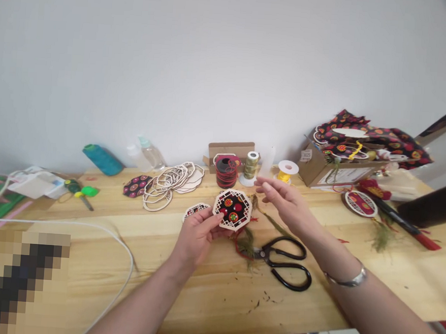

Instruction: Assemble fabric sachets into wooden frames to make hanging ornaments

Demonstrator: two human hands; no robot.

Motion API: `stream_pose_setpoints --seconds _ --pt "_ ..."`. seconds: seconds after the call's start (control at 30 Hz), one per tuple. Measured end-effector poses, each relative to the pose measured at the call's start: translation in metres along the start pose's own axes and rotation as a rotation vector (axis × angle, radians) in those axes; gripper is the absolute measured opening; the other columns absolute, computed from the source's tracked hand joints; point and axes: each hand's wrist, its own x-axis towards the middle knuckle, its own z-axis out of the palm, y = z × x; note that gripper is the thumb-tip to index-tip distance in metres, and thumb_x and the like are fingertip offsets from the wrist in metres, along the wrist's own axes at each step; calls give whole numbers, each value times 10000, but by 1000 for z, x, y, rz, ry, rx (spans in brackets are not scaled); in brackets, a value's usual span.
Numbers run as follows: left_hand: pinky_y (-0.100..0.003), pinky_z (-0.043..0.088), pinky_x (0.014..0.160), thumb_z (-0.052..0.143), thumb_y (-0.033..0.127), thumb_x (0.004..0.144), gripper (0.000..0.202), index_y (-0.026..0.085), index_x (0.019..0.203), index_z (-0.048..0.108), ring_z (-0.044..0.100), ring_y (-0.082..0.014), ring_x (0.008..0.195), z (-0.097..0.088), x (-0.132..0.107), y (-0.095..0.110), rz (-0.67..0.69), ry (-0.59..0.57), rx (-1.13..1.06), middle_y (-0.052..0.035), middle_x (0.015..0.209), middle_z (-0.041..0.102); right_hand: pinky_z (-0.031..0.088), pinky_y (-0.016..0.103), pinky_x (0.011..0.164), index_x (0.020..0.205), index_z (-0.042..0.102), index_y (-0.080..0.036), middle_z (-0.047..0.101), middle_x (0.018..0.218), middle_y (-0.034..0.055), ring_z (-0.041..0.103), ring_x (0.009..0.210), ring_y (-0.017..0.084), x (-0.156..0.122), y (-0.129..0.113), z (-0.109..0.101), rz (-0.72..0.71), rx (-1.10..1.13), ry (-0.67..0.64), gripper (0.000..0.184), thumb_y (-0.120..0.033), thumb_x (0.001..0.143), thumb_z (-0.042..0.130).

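My left hand grips an octagonal ornament, with a pale lattice frame around dark flowered fabric. A green tassel and red cord hang below it. Just behind the left fingers lies a second lattice-framed ornament, partly hidden by the hand. My right hand is raised to the right of the ornament, apart from it, its fingers stretched out and nothing visible in them. Beneath that wrist, black-handled scissors rest on the table, their blades partly covered by the tassel.
Red cord, gold thread and yellow thread stand near the wall. Wooden frames lie left of them. A fabric-filled carton is at right, near another ornament. A white cable crosses the left side.
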Motion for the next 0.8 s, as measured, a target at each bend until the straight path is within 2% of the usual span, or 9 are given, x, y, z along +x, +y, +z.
stream_pose_setpoints --seconds 0.1,0.3,0.4,0.53,0.67,0.8 --pt "-259 575 571 832 261 621 247 112 791 732 689 -168 609 -1 0 0 -6 -13 -4 -71 732 753 489 349 736 1010 701 -180 704 992 101 624 902 213 2 4 0 103 120 -34 485 -594 841 513" --pt "-311 590 653 774 257 709 259 119 925 737 704 -197 713 -5 -1 -3 41 -100 81 -85 853 762 463 347 822 998 724 -210 711 958 61 615 916 195 -4 12 5 85 228 -59 436 -577 796 603" --pt "-313 586 693 752 262 736 285 132 988 733 702 -196 748 -6 -3 -5 61 -148 166 -77 869 763 473 326 789 938 740 -204 720 904 50 626 841 173 -6 12 0 110 283 -201 387 -547 799 625" --pt "-290 562 778 729 246 752 292 153 1029 732 696 -180 807 -3 -8 -6 103 -217 309 -54 870 763 479 289 790 992 731 -215 729 939 36 637 823 138 -8 11 -8 186 385 -430 291 -423 793 690" --pt "-282 547 779 668 237 787 310 161 1085 713 683 -180 839 -1 -12 -6 157 -310 463 -51 888 756 473 249 695 906 736 -182 717 845 27 610 719 106 -9 10 -13 209 329 -492 251 -383 755 733" --pt "-243 520 667 601 228 825 305 151 1103 699 644 -147 734 -4 -14 -6 258 -344 682 -50 838 735 451 239 614 900 729 -162 690 813 25 567 661 95 -9 8 -13 165 215 -524 286 -395 735 742"
